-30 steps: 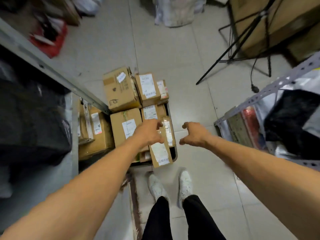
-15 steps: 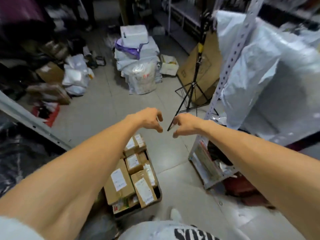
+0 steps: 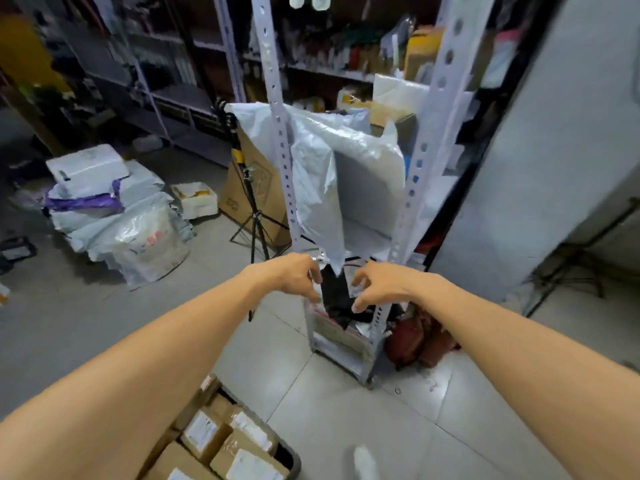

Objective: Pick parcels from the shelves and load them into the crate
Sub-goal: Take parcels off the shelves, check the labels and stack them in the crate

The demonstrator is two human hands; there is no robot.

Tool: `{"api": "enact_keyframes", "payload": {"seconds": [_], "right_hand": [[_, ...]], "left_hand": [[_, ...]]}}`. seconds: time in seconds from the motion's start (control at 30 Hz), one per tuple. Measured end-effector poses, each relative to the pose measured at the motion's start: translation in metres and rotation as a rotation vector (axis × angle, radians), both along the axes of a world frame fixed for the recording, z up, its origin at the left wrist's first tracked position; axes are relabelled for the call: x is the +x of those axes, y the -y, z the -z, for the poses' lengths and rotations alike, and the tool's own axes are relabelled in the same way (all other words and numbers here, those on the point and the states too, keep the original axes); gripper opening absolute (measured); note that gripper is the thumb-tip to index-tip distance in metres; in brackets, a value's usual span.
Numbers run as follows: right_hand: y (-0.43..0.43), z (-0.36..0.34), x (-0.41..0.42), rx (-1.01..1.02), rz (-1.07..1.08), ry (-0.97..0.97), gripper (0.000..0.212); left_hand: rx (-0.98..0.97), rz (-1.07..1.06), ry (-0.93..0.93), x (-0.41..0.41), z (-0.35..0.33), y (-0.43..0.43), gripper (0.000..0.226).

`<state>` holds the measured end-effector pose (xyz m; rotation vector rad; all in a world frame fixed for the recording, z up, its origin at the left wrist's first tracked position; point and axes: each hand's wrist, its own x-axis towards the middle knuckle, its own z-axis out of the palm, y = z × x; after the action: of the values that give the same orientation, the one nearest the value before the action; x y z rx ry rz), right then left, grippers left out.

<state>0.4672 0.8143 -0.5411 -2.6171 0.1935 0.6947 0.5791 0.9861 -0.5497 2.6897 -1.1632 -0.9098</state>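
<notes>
A narrow metal shelf unit (image 3: 430, 116) stands ahead. A big grey plastic mailer parcel (image 3: 346, 168) hangs out of its middle level. Below it lie dark parcels (image 3: 332, 296) on a lower level. My left hand (image 3: 294, 275) and my right hand (image 3: 377, 285) reach side by side to the mailer's lower tip, fingers loosely bent and spread, holding nothing that I can see. The crate (image 3: 292, 457) sits at the bottom left on the floor, packed with several labelled cardboard boxes (image 3: 221, 434).
A pile of grey and white mailer bags (image 3: 114, 209) lies on the floor at left. A black tripod (image 3: 254, 216) and a cardboard box (image 3: 242, 188) stand left of the shelf. A red bag (image 3: 422, 337) sits at its foot; a grey panel (image 3: 554, 168) rises on the right.
My view has swung up from the crate to the shelf. Both hands left the boxes in the crate and moved forward together to the hanging grey mailer.
</notes>
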Motion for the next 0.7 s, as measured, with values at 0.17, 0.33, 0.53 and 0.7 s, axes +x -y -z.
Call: {"api": "enact_keyframes", "payload": {"seconds": [0.17, 0.33, 0.53, 0.7], "right_hand": [[0.087, -0.015, -0.09, -0.094, 0.326, 0.034, 0.06], [0.145, -0.021, -0.197, -0.124, 0.675, 0.052, 0.061], [0.198, -0.019, -0.31, -0.227, 0.994, -0.004, 0.057], [0.248, -0.026, -0.379, -0.269, 1.175, -0.048, 0.039]], "left_hand": [[-0.079, 0.271, -0.045, -0.047, -0.002, 0.108, 0.042], [-0.157, 0.478, -0.033, -0.11, -0.007, 0.209, 0.042], [-0.168, 0.723, 0.006, -0.183, -0.024, 0.316, 0.037], [-0.21, 0.821, 0.002, -0.235, -0.037, 0.394, 0.036]]}}
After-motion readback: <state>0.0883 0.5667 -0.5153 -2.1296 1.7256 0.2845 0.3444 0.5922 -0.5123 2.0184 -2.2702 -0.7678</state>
